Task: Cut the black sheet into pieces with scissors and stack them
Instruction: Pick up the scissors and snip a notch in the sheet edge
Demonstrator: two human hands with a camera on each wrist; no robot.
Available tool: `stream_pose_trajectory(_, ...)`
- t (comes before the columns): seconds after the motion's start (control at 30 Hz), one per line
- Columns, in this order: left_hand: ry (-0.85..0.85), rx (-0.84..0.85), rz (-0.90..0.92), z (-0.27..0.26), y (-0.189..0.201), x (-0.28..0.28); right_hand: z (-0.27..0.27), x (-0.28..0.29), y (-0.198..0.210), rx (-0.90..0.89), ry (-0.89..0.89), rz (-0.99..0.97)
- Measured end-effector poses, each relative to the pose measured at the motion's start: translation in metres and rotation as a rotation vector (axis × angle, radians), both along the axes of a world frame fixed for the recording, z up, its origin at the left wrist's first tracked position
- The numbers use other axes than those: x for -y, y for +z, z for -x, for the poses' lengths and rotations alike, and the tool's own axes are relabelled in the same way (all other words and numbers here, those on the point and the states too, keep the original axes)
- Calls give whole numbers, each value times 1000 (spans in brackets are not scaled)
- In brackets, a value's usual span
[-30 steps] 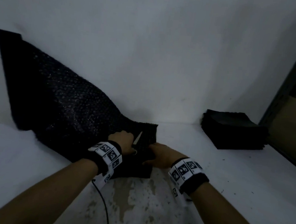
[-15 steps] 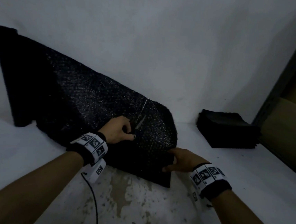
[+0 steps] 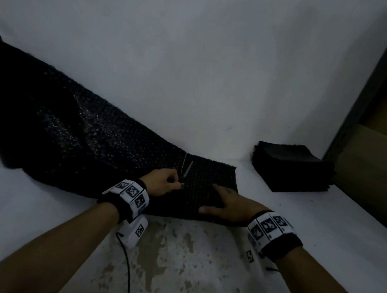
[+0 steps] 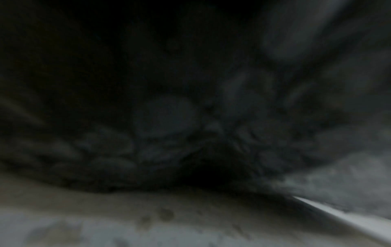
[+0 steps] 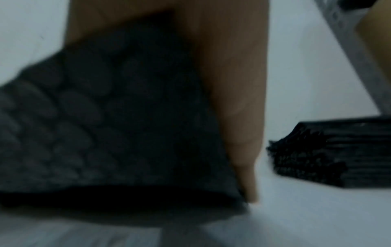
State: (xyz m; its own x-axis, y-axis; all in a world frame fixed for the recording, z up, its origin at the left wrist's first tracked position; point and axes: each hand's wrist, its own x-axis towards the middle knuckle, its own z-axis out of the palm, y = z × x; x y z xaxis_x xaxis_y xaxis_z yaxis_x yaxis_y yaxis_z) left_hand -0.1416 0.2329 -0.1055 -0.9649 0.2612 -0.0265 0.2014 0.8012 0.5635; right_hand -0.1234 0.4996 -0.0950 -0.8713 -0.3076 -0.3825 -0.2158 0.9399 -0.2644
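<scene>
A large black bubble-textured sheet [image 3: 75, 135] leans on the wall at the left, and its right end lies flat on the table. My left hand [image 3: 172, 179] rests on the sheet and grips small scissors [image 3: 186, 170], blades slightly parted and pointing away from me. My right hand [image 3: 221, 200] presses flat on the sheet's right end with straight fingers. In the right wrist view one finger [image 5: 239, 103] lies along the sheet's [image 5: 105, 120] right edge. The left wrist view is dark and blurred, filled by the sheet [image 4: 165, 117].
A stack of cut black pieces [image 3: 289, 171] [image 5: 338, 155] sits on the white table [image 3: 321, 229] at the right, near a dark frame and a brown panel [image 3: 374, 168]. The table's surface [image 3: 165, 261] before me is worn and stained. A white wall stands close behind.
The sheet's right end, raised half a second ago, now lies flat on the table. My right hand has moved from its edge onto its top. My left hand keeps the scissors.
</scene>
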Motion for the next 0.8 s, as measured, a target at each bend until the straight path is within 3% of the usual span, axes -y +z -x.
stream_pose_trajectory(0.13,-11,30,-7,-3,3,5,-6,0,-14,79,58,-234)
stream_pose_trajectory(0.23,-35,74,-57,-11,10,11,7,-12,-16,45,42,-268)
stream_pose_trajectory(0.53,-74,155,57,-21,11,-4,30,-30,9,-14,0,-412)
stream_pose_trajectory(0.6,-90,156,73,-17,14,-11,23,-21,17,-43,35,-383)
stream_pose_trajectory(0.73,-120,133,116,-13,15,-26,8,2,13,49,46,-145)
stream_pose_trajectory(0.8,-115,118,128,-13,13,-30,7,4,-3,71,88,-170)
